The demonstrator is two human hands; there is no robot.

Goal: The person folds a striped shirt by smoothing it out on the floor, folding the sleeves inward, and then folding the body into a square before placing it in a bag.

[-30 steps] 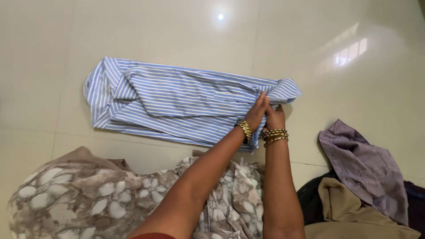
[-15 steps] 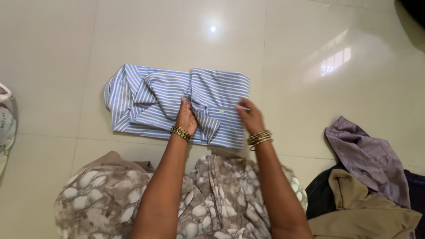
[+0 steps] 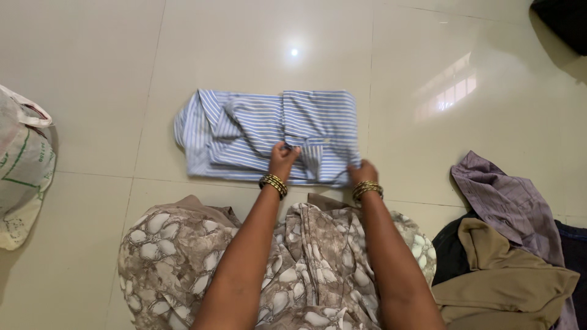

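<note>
A blue and white striped shirt (image 3: 244, 134) lies folded on the pale tiled floor, its right part doubled over onto the middle. My left hand (image 3: 283, 157) pinches the folded edge near the shirt's middle front. My right hand (image 3: 362, 172) grips the shirt's near right corner. Both wrists carry gold bangles.
My lap in a brown and white patterned garment (image 3: 202, 256) fills the near view. A heap of clothes lies at the right: a purple shirt (image 3: 507, 208), a tan garment (image 3: 501, 281), dark cloth under them. A white printed bag (image 3: 21, 165) stands at the left edge.
The shirt's right end was folded over to the left, making it shorter. My hands moved from that end to the folded part's front edge and right corner.
</note>
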